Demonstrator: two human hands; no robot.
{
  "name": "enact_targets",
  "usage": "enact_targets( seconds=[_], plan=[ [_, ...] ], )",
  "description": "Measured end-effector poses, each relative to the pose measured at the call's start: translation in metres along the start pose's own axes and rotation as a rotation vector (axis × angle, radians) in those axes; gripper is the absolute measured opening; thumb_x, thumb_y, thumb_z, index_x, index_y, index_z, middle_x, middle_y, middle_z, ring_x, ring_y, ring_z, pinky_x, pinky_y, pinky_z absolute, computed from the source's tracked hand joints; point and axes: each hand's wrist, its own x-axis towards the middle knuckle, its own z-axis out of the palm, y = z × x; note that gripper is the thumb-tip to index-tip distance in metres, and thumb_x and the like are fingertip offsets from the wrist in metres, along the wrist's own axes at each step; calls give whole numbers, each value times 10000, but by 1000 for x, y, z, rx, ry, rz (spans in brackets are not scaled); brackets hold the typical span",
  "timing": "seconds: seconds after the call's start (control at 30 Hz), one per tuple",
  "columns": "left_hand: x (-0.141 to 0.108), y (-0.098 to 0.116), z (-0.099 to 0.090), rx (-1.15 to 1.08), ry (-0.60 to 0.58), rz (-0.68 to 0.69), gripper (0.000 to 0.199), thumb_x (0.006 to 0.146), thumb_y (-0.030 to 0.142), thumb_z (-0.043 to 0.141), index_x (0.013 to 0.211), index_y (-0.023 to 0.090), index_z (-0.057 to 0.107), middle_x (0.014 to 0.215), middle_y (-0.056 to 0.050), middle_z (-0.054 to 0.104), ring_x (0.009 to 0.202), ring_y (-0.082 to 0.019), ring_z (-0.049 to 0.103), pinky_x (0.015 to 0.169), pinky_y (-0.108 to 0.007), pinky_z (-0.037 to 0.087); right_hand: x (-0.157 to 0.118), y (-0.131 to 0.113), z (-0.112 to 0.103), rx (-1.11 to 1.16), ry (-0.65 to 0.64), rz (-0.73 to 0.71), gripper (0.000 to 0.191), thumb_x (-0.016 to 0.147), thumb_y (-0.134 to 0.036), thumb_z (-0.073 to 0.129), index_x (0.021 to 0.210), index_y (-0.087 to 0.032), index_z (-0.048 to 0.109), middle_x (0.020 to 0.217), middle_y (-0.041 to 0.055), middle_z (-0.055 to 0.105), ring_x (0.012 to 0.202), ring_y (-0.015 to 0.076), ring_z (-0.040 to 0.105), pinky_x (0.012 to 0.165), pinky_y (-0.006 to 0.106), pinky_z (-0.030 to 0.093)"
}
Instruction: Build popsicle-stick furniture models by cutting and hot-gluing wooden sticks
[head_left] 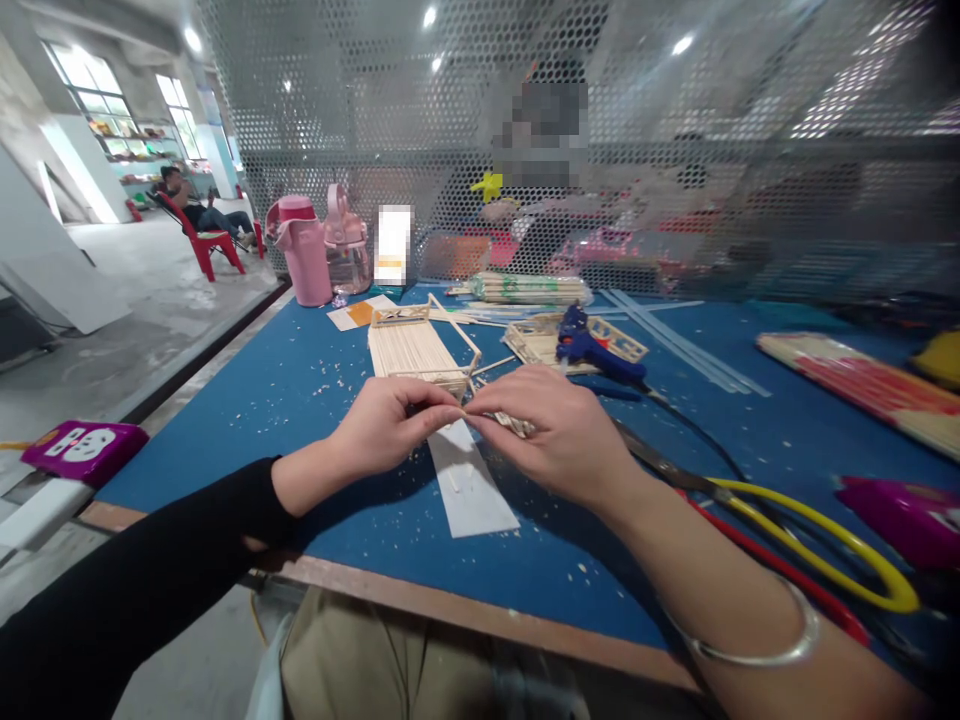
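My left hand [386,422] and my right hand [544,425] meet at the fingertips over the middle of the blue table [300,400]. Each hand pinches at the same spot; what lies between the fingertips is too small to make out. Some short pale sticks [516,425] show under my right fingers. Just beyond the hands lies a flat panel of wooden sticks [412,350] with a raised stick frame [457,335]. Under the hands a white paper strip [476,490] lies on the table.
A blue glue gun [592,350] rests on a second stick piece [532,345] behind my right hand. Scissors [810,530] lie beside my right forearm. Pink bottles [306,255], a bundle of sticks [525,288] and a mesh screen [450,130] stand or lie at the back.
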Motion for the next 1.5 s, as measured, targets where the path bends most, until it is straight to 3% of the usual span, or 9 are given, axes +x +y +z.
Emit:
enact_targets(
  seconds=[0.27, 0.37, 0.43, 0.47, 0.53, 0.6, 0.67, 1.03, 1.5],
  plan=[
    [-3, 0, 1, 89, -2, 47, 175, 858, 249, 592, 823, 155, 737, 765, -53, 759, 650, -133, 649, 593, -235, 473, -2, -1, 8, -48, 119, -30, 73, 824, -181, 633, 760, -191, 667, 712, 9, 725, 696, 153, 658, 672, 288, 460],
    [0, -4, -8, 196, 181, 110, 198, 859, 221, 560, 971, 157, 710, 806, -56, 744, 662, -131, 625, 595, -245, 471, -1, 4, 17, -62, 159, 6, 97, 833, -194, 624, 747, -190, 666, 698, 7, 717, 663, 142, 646, 661, 278, 455],
    [6, -10, -18, 249, 340, 130, 346, 816, 181, 576, 1158, 159, 627, 891, -60, 721, 739, -141, 612, 633, -256, 474, 1, 9, 22, -96, 158, 2, 129, 849, -211, 599, 745, -186, 672, 706, 18, 720, 670, 151, 645, 659, 286, 448],
    [11, -14, -23, 233, 333, 133, 489, 760, 141, 608, 1246, 168, 560, 996, -71, 705, 863, -162, 615, 703, -271, 483, 3, 12, 25, -123, 144, -9, 145, 854, -219, 585, 746, -186, 676, 707, 23, 720, 671, 159, 642, 653, 292, 441],
    [20, -23, -31, 99, 151, 81, 718, 660, 83, 647, 1342, 183, 448, 1111, -90, 663, 1000, -190, 603, 770, -284, 488, 8, 16, 29, -177, 117, -31, 168, 856, -227, 563, 751, -183, 686, 706, 35, 719, 666, 172, 631, 629, 302, 424],
    [27, -30, -33, -24, -49, -45, 770, 651, 77, 642, 1374, 157, 389, 1032, -98, 665, 919, -190, 628, 699, -276, 493, 12, 19, 33, -202, 104, -33, 180, 849, -229, 553, 745, -182, 693, 700, 41, 715, 652, 172, 615, 613, 300, 412],
    [32, -33, -30, -117, -119, -122, 761, 662, 87, 653, 1369, 120, 375, 925, -78, 660, 834, -174, 633, 673, -271, 486, 14, 21, 38, -188, 111, -6, 192, 844, -230, 544, 730, -183, 692, 697, 41, 712, 647, 163, 601, 614, 292, 415],
    [31, -31, -18, -364, -58, -195, 641, 699, 77, 669, 1283, 71, 405, 764, 2, 609, 703, -113, 595, 645, -237, 466, 14, 24, 47, -143, 176, 55, 189, 835, -224, 557, 715, -169, 692, 699, 40, 717, 643, 159, 601, 627, 290, 422],
    [29, -31, -15, -313, 18, -183, 536, 719, 119, 686, 1213, 94, 478, 691, 24, 592, 601, -81, 542, 545, -214, 412, 17, 18, 49, -146, 154, 139, 174, 820, -233, 567, 695, -189, 681, 703, 27, 713, 678, 164, 610, 654, 311, 361]
  ],
)
